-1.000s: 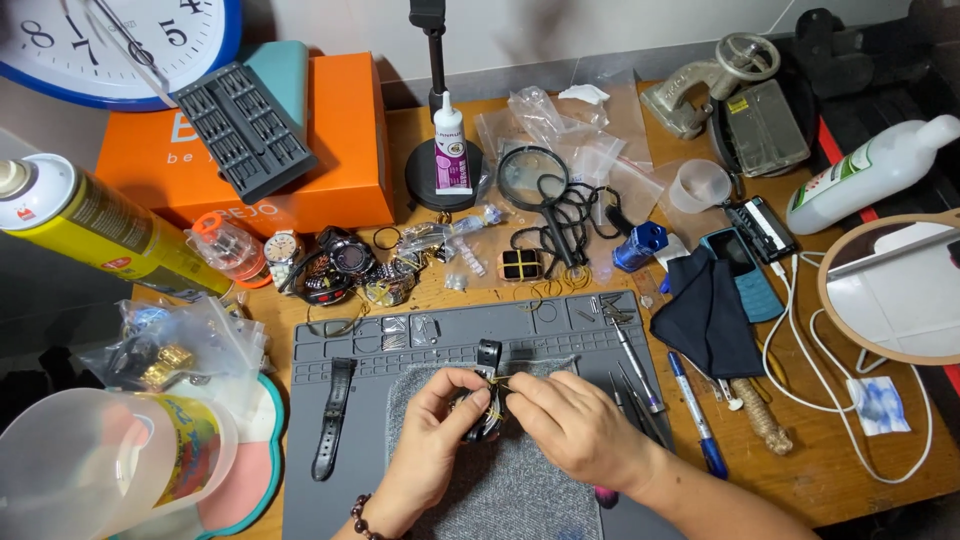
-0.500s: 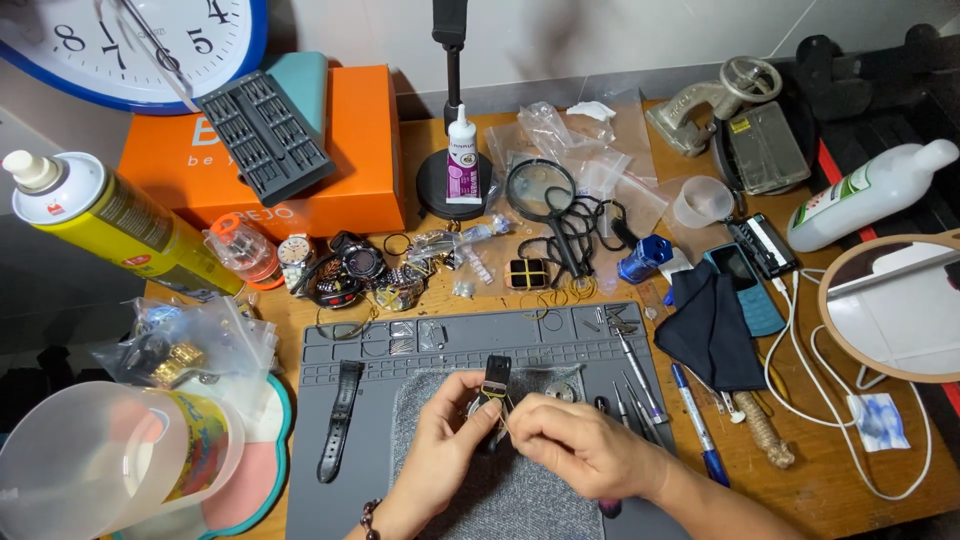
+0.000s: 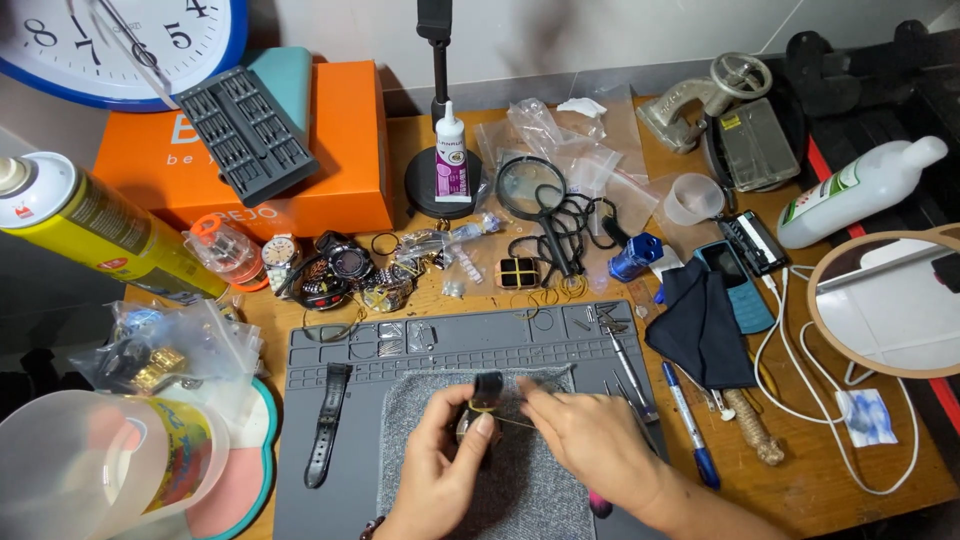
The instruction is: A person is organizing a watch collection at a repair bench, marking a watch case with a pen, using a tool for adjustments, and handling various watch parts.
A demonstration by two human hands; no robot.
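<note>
Left hand [image 3: 440,470]: clamped on the watch [image 3: 478,415], one strap attached.
Right hand [image 3: 590,440]: pinched a thin tool against it.
Loose strap [image 3: 325,425]: lay unfitted on the grey mat [image 3: 440,345].

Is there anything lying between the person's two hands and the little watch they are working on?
Nothing visible. The left hand already grips the small dark watch with its black strap stub, and the right hand touches it from the other side, above the grey felt pad.

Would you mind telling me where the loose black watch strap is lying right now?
In the head view, the black watch strap lies on the left side of the grey work mat, left of the left hand and just right of the clear plastic jug.
</note>
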